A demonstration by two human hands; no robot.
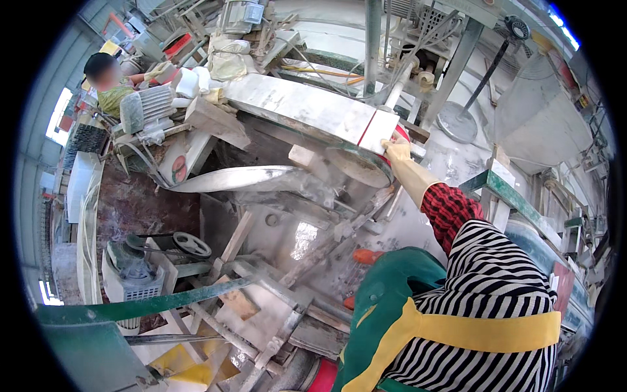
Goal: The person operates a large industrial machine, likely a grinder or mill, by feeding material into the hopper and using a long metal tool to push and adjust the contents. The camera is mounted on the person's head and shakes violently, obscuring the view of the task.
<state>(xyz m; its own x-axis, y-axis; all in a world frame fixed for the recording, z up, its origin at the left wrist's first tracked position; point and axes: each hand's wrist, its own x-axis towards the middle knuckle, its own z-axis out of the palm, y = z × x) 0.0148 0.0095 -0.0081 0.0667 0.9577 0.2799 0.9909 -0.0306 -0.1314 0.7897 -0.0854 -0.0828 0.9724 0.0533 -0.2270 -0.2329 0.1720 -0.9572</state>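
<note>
My right hand (396,150), in a cream rubber glove, reaches to the right end of a long, flat, white dusty band (294,101) that looks like a machine belt. Its bent fingers close on the band's near edge, just beyond a thin red line that crosses it. A red rim shows behind the fingers. Beneath this end is a round, dusty wheel (358,167). Lower down, a pale curved strip (235,178) sags to the left; whether it is the same band, I cannot tell. My left hand is not in view.
A co-worker (110,81) in a dark cap is at the far left. A dusty motor (134,264) and pulley wheel (192,245) stand lower left, above a green bar (144,307). A small block (302,156) lies below the band. A green frame (522,202) is at right.
</note>
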